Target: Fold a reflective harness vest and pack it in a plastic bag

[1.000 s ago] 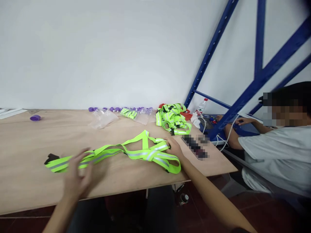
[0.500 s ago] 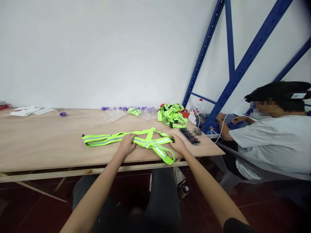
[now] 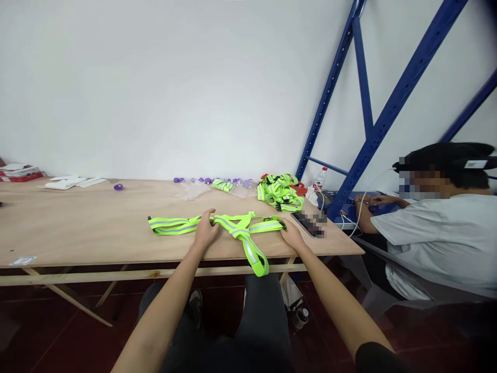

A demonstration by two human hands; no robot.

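A neon-yellow reflective harness (image 3: 240, 231) with silver stripes stretches across the front of the table. My left hand (image 3: 206, 228) is closed around its straps left of centre, and the doubled straps run on past it to a dark buckle at the left end. At the right end my right hand (image 3: 291, 234) grips the straps, with a dark piece showing by the fingers. Between the hands the straps cross, and one loop droops over the table's front edge.
A pile of similar harnesses (image 3: 280, 191) lies at the back right. A phone (image 3: 308, 224) rests near my right hand. Clear bags (image 3: 195, 189) and purple rolls line the wall. Papers (image 3: 70, 182) lie at the left. Beyond the blue rack (image 3: 382, 116) sits a person (image 3: 438, 228).
The view has shifted left. My left hand has lifted its part of the harness slightly, and the front loop now hangs lower over the table edge.
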